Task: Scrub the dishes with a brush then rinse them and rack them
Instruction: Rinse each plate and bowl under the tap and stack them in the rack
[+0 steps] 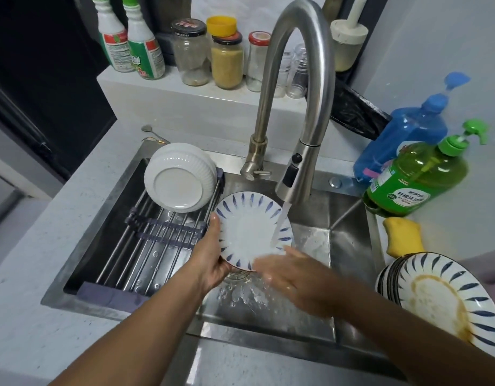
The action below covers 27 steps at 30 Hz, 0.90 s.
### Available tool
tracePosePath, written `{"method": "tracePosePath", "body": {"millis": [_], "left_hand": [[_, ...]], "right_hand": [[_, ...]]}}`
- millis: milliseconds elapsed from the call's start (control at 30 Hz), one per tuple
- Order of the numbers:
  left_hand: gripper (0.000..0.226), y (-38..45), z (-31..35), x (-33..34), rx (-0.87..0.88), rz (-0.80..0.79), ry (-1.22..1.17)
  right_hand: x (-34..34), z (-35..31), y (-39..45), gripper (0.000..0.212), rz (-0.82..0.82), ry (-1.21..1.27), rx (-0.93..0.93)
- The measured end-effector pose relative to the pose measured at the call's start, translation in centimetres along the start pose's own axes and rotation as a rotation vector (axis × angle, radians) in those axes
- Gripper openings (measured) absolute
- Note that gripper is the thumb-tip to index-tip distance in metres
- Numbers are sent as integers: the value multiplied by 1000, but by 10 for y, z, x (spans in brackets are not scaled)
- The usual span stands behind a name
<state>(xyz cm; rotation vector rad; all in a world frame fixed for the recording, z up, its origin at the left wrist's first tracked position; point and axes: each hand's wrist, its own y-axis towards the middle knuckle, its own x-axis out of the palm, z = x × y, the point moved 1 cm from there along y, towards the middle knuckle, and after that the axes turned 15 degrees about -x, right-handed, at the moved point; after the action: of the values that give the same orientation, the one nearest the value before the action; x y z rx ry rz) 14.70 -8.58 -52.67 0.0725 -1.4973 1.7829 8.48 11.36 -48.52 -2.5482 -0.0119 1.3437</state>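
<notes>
Your left hand grips the plate by its left rim, fingers clamped on it, plate tilted under the faucet stream over the sink. Your right hand lies flat, fingers straight and together, against the plate's lower edge. Beyond the left fingers, a white bowl sits upturned on the rack; right of the right fingers, dirty plates are stacked on the bench.

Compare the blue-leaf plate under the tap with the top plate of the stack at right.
The blue-leaf plate under the tap looks clean, is wet and tilted, and is gripped by the left hand. The top plate of the stack has a brownish residue ring and rests unheld. Both share the same pattern.
</notes>
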Motion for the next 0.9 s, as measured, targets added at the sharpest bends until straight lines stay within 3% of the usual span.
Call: {"method": "tracePosePath", "body": {"millis": [100,233,267,400,500,567,700,800,900], "left_hand": [[53,-3,-2,0,53,74,91],[35,-3,-14,5,-28,95,-17],[34,-2,-18,5,-69,96,-50],[31,-1,-29,9,-207,90,7],[27,-7,-28,8,-138,162,196],[28,-13,-25,5,-25,194,321],[37,-19,-12,-5,297,270,577],[58,-20,-8,-6,318,259,634],[65,-18,-9,-6,226,212,586]], "right_hand": [[-4,29,-21,57,90,-155,135],[-15,34,-19,44,653,82,399],[-20,29,-15,46,709,186,468],[-14,35,1,27,628,685,615],[8,38,0,31,595,982,745],[26,33,1,32,677,1125,732],[41,22,15,40,960,1083,605],[30,19,17,48,1047,939,585],[10,16,10,39,1046,810,571]]}}
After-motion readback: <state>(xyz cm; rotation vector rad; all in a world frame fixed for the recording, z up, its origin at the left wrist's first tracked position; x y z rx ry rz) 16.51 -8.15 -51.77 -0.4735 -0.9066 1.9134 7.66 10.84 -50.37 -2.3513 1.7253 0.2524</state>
